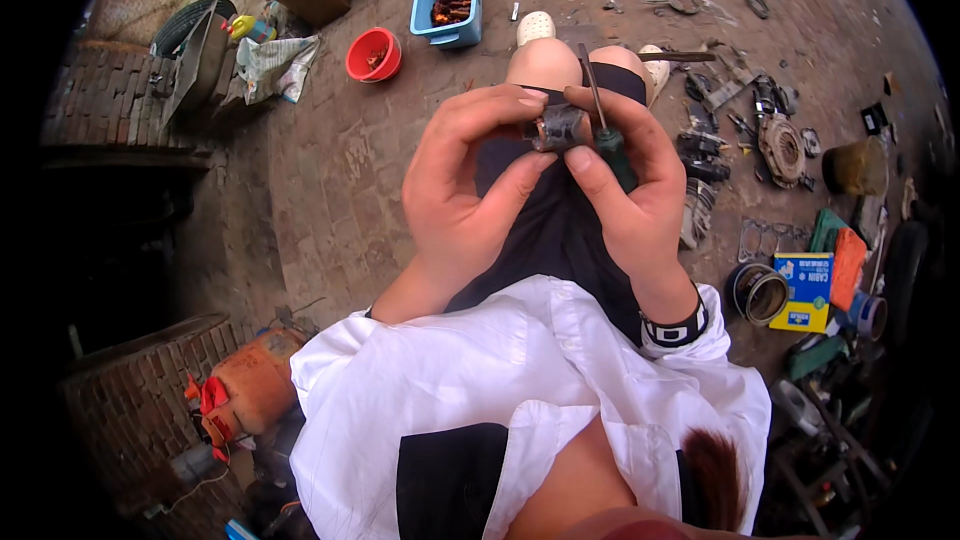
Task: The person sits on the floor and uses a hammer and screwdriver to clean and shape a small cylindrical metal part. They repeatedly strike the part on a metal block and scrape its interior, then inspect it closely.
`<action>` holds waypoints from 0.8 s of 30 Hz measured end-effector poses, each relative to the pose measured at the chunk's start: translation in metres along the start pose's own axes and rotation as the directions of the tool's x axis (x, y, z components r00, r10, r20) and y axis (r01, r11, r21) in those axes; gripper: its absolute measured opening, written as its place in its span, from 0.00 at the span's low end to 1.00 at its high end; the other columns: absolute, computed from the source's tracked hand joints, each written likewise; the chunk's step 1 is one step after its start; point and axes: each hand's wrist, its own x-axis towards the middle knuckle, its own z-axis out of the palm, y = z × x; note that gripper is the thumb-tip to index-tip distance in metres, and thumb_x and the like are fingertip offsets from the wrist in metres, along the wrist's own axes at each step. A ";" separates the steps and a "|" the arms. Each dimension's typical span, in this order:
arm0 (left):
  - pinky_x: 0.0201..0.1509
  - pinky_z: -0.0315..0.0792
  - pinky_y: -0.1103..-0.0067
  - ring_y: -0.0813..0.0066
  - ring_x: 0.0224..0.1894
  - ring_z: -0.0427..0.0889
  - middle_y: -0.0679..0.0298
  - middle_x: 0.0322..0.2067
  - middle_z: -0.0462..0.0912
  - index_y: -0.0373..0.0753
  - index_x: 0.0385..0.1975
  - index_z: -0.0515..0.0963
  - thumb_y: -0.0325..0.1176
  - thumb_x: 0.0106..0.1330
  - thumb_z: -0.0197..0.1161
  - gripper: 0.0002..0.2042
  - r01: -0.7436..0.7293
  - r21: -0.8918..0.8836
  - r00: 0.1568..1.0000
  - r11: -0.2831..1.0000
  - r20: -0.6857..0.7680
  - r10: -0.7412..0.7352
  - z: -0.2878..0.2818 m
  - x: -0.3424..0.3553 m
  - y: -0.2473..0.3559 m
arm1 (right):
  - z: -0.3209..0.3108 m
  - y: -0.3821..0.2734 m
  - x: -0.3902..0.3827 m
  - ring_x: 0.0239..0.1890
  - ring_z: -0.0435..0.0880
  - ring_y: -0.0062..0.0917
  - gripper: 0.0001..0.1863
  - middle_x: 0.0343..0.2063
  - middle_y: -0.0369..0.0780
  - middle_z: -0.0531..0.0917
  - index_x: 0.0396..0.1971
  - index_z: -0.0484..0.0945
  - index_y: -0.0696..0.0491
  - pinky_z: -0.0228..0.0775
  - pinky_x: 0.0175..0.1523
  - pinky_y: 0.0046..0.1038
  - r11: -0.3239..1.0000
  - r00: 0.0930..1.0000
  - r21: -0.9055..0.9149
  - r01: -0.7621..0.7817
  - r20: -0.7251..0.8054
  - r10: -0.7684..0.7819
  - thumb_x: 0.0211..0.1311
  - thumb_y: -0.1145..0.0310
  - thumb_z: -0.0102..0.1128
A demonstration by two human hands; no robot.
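Above my lap, both hands hold a small dark cylindrical part [563, 127] with a reddish-brown left end. My left hand [465, 165] pinches that end between thumb and fingertips. The thumb and fingers of my right hand [640, 165] grip the other end. Tucked in my right palm is a screwdriver [615, 155]; its dark green handle lies against the hand and its thin metal shaft points up and away past the part. Fingers cover both ends of the part, so its exact kind cannot be made out.
On the brick floor ahead stand a blue tub [447, 35] with reddish-brown pieces and a red bowl [374, 54]. Loose metal machine parts [780, 150] lie to the right, near a blue-and-yellow box [803, 290]. An orange gas cylinder [255, 380] is at left.
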 end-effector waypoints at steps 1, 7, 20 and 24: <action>0.52 0.75 0.76 0.68 0.49 0.79 0.54 0.48 0.78 0.31 0.49 0.74 0.15 0.54 0.68 0.21 -0.006 0.005 1.000 1.000 -0.013 0.006 0.003 0.000 0.002 | -0.002 -0.001 -0.001 0.53 0.78 0.21 0.20 0.53 0.40 0.80 0.55 0.73 0.61 0.67 0.59 0.24 1.000 1.000 -0.002 0.017 0.000 -0.017 0.63 0.77 0.60; 0.51 0.75 0.77 0.70 0.46 0.81 0.55 0.46 0.80 0.31 0.52 0.71 0.16 0.53 0.69 0.25 -0.041 -0.013 0.998 0.999 -0.038 0.040 0.020 0.007 0.009 | -0.011 -0.001 0.001 0.55 0.77 0.22 0.20 0.53 0.41 0.79 0.56 0.72 0.61 0.67 0.61 0.25 0.972 0.991 0.195 -0.134 0.045 0.127 0.65 0.75 0.58; 0.51 0.73 0.78 0.73 0.44 0.80 0.58 0.44 0.80 0.30 0.51 0.73 0.19 0.53 0.72 0.24 0.200 -0.021 0.980 0.980 -0.014 -0.200 0.025 0.041 -0.051 | -0.029 0.047 0.040 0.53 0.78 0.22 0.20 0.49 0.41 0.80 0.55 0.71 0.63 0.67 0.60 0.25 0.877 0.937 0.334 -0.346 0.068 0.344 0.67 0.70 0.59; 0.53 0.72 0.77 0.72 0.46 0.79 0.58 0.44 0.80 0.30 0.50 0.73 0.18 0.54 0.70 0.22 0.233 -0.080 0.973 0.969 0.024 -0.232 0.026 0.058 -0.073 | -0.032 0.056 0.063 0.52 0.78 0.22 0.20 0.50 0.41 0.79 0.54 0.72 0.62 0.67 0.60 0.25 0.888 0.940 0.325 -0.326 0.010 0.341 0.65 0.72 0.60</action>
